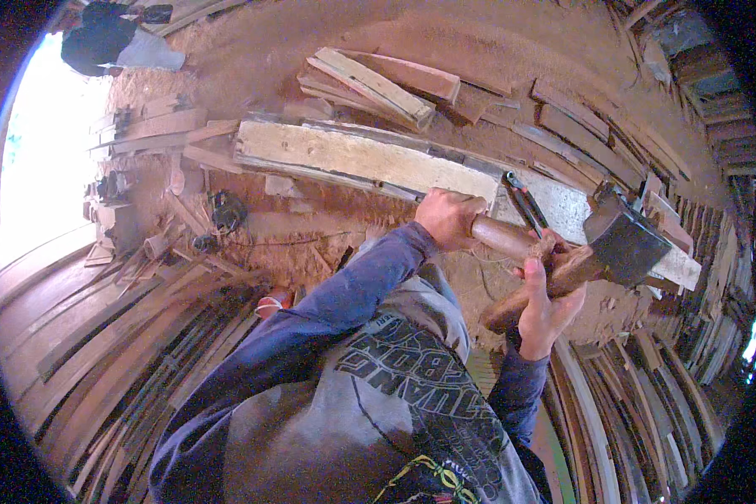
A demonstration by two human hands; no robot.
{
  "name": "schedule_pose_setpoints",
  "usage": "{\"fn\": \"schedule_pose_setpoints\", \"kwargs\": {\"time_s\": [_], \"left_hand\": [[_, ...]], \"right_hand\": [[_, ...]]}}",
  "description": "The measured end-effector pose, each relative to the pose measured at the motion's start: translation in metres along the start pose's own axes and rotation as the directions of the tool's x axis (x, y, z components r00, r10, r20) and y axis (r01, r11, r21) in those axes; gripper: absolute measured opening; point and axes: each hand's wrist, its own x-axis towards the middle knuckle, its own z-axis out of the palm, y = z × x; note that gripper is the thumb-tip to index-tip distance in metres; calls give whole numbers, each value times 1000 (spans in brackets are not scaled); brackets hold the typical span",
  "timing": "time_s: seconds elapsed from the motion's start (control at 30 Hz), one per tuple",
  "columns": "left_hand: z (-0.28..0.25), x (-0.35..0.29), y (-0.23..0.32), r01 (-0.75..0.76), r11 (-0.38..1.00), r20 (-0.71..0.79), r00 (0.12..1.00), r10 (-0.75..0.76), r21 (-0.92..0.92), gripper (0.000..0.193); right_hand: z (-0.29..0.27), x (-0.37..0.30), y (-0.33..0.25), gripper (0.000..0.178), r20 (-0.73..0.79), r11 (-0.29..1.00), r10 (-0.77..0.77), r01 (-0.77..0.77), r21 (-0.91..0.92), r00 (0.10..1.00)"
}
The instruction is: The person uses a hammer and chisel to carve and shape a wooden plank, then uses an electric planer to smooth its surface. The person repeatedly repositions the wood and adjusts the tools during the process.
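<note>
My left hand (451,218) is closed round the end of a thick, rounded brown wooden piece (500,236), beside the near edge of a pale squared timber (361,160). My right hand (553,296) grips the wooden handle of a hatchet-like tool (634,248), its broad dark head out to the right over the timber's end. The handle's butt slants back to the lower left. A slim black two-armed tool (525,203) stands out over the timber just above my right fingers; whether they hold it, I cannot tell.
Offcuts and boards (378,88) lie on the reddish dusty ground beyond the timber. Long planks are stacked at the lower left (134,370) and lower right (605,403). A dark round object (227,210) sits left of me. Another person (113,42) is at the far left.
</note>
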Motion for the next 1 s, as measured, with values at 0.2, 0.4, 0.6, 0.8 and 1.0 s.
{"fn": "schedule_pose_setpoints", "kwargs": {"time_s": [0.2,0.4,0.6,0.8,1.0], "left_hand": [[21,7,-2,1,994,66,998,-8,105,32],[57,18,-1,-16,940,222,973,-64,341,31],[72,9,1,-63,940,402,912,-82,334,26],[32,-5,0,115,939,199,962,-187,325,28],[-109,19,-40,567,808,-472,762,-443,157,45]], "right_hand": [[-30,6,43,62,-38,987,122,-117,108,992],[-58,18,102,54,-116,987,14,5,161,993],[-81,-2,157,45,-140,976,149,-123,181,979],[-93,-54,163,51,-197,955,255,-215,203,947],[-110,-109,168,74,-215,945,325,-307,117,921]]}}
